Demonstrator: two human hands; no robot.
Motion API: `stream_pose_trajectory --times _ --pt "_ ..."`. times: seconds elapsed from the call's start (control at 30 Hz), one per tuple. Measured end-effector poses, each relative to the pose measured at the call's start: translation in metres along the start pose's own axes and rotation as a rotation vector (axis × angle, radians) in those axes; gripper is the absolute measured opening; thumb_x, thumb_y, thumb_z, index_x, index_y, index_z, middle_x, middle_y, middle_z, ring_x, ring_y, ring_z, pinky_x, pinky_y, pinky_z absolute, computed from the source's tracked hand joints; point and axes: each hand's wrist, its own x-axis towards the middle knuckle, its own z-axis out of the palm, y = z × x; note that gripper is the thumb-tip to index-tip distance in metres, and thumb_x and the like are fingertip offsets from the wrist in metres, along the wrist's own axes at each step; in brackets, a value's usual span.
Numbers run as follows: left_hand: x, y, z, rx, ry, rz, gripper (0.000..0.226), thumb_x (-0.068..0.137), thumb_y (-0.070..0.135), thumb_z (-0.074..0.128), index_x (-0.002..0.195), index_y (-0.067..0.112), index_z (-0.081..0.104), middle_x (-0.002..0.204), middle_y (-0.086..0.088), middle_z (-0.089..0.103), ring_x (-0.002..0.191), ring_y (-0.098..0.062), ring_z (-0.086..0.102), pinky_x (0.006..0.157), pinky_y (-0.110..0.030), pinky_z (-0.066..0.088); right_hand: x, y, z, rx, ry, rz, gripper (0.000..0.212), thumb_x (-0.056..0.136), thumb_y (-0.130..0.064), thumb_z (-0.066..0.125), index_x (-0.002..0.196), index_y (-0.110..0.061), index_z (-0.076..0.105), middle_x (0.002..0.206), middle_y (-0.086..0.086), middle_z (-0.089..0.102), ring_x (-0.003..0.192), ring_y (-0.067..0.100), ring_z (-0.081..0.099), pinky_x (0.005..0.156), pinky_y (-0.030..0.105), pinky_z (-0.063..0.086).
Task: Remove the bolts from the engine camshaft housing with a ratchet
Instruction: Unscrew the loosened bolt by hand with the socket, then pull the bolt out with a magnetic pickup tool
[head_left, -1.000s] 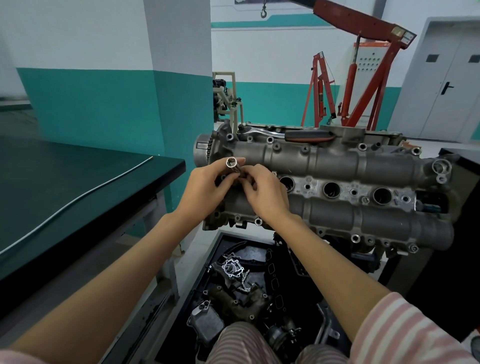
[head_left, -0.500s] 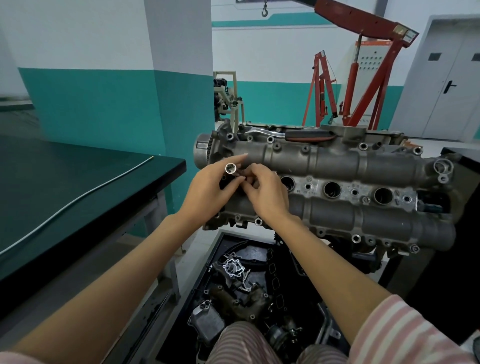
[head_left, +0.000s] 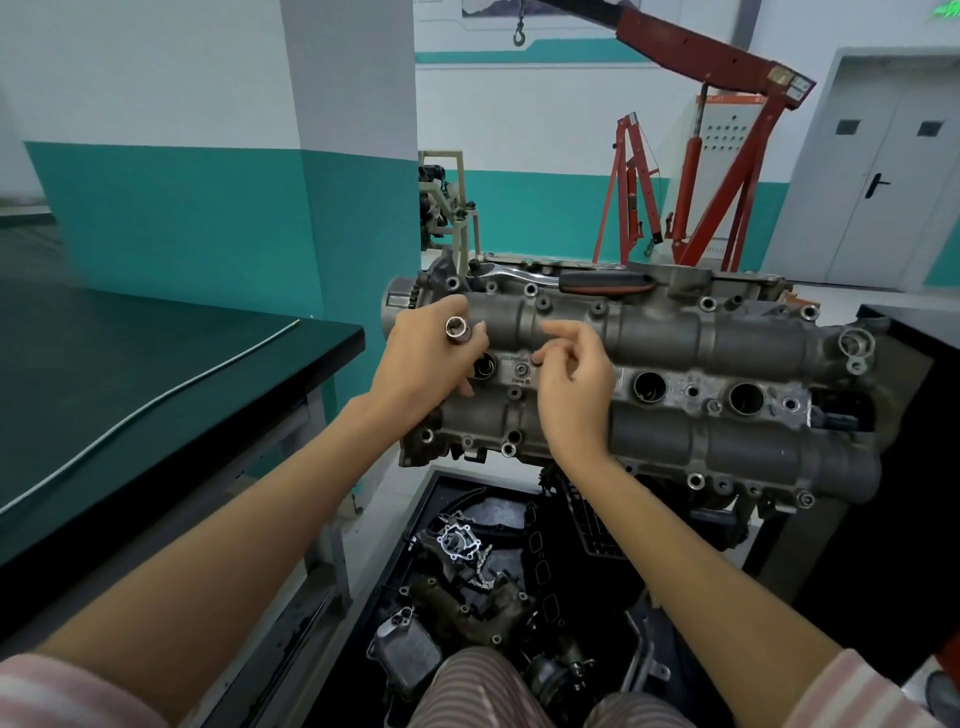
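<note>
Head view is showing a person working over the camshaft housing (head_left: 649, 332) on its stand, with the ratchet (head_left: 566, 279) lying unused along the housing's far edge. Risk is sitting with the loose socket (head_left: 457, 329): the left hand (head_left: 421, 374) is gripping it between thumb and fingers directly above open bores, and a slip would likely be sending it into one or down into the parts tray (head_left: 498, 582) below. The right hand (head_left: 574, 389) is hovering loosely curled beside a seated bolt (head_left: 521, 370), grasping nothing that I can make out. Several bolts are remaining in place.
</note>
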Motion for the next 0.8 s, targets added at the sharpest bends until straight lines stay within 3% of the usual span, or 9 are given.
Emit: stream_pose_trajectory --times 0.07,0.17,0.27,0.33,0.47,0.57,0.63,0.73,0.8 --pt "-0.009 0.003 0.0 -0.063 0.068 0.001 0.032 0.091 0.018 0.055 0.067 0.007 0.038 0.056 -0.013 0.057 0.041 -0.01 0.061 0.044 -0.044 0.046 0.0 -0.008 -0.001 -0.067 -0.142 0.17 0.024 0.091 -0.001 0.039 0.084 -0.013 0.059 0.067 0.002 0.059 0.04 0.003 0.047 0.038 0.017 0.035" --pt "-0.022 0.004 -0.003 -0.053 0.164 0.092 0.034 0.091 0.02 0.056 0.064 0.013 0.035 0.049 -0.008 0.052 0.041 -0.009 0.06 0.043 -0.038 0.043 0.004 -0.023 0.004 -0.025 -0.419 0.607 0.026 0.095 -0.011 0.036 0.102 0.006 0.054 0.071 0.013 0.066 0.039 0.012 0.058 0.034 0.015 0.036" --pt "-0.029 0.012 -0.013 -0.01 0.233 0.217 0.037 0.09 0.021 0.056 0.063 0.024 0.031 0.045 0.002 0.042 0.041 -0.009 0.053 0.039 -0.024 0.032 0.011 -0.037 0.01 0.413 -0.578 0.982 0.027 0.098 -0.017 0.037 0.112 0.005 0.046 0.097 0.027 0.063 0.053 0.025 0.067 0.042 0.024 0.05" --pt "-0.034 0.021 -0.021 0.021 0.276 0.306 0.034 0.087 0.02 0.056 0.064 0.021 0.032 0.045 0.007 0.032 0.043 -0.01 0.038 0.042 -0.019 0.028 0.013 -0.042 0.017 0.7 -0.578 1.134 0.023 0.1 -0.014 0.036 0.106 0.004 0.049 0.082 0.023 0.067 0.055 0.027 0.067 0.045 0.028 0.053" --pt "-0.046 0.036 -0.031 0.103 0.219 0.521 0.033 0.082 0.013 0.064 0.064 0.016 0.037 0.051 0.014 0.029 0.048 -0.005 0.031 0.044 -0.014 0.025 0.015 -0.042 0.03 0.787 -0.38 1.146 0.027 0.099 -0.006 0.029 0.082 -0.005 0.049 0.059 0.013 0.055 0.034 0.016 0.054 0.033 0.019 0.044" --pt "-0.063 0.036 -0.028 0.156 0.039 0.632 0.021 0.066 0.006 0.077 0.071 0.007 0.057 0.057 0.003 0.05 0.051 -0.008 0.038 0.043 -0.021 0.038 0.013 -0.04 0.029 0.727 -0.328 1.102 0.033 0.1 -0.005 0.026 0.07 -0.011 0.04 0.043 0.006 0.045 0.023 0.009 0.041 0.03 0.013 0.033" --pt "-0.074 0.035 -0.025 0.123 -0.09 0.65 0.022 0.067 0.009 0.078 0.076 0.0 0.061 0.064 -0.001 0.057 0.055 -0.009 0.045 0.046 -0.022 0.043 0.014 -0.039 0.025 0.943 -0.341 1.251 0.031 0.101 -0.012 0.027 0.074 -0.006 0.041 0.043 0.008 0.038 0.019 0.012 0.034 0.03 0.014 0.031" --pt "-0.082 0.026 -0.029 0.043 -0.3 0.632 0.023 0.082 0.022 0.067 0.097 0.005 0.062 0.085 0.002 0.061 0.076 -0.006 0.056 0.068 -0.018 0.049 0.02 -0.027 0.02 1.161 -0.339 1.34 0.033 0.101 -0.024 0.032 0.085 0.002 0.046 0.041 0.005 0.034 0.02 0.01 0.027 0.025 0.019 0.027" --pt "-0.081 0.016 -0.03 0.025 -0.352 0.546 0.026 0.086 0.016 0.063 0.111 0.01 0.058 0.1 0.002 0.062 0.092 -0.003 0.058 0.083 -0.013 0.045 0.02 -0.023 0.013 1.179 -0.37 1.329 0.04 0.1 -0.026 0.033 0.083 0.006 0.051 0.043 0.004 0.035 0.022 0.009 0.029 0.024 0.019 0.025"
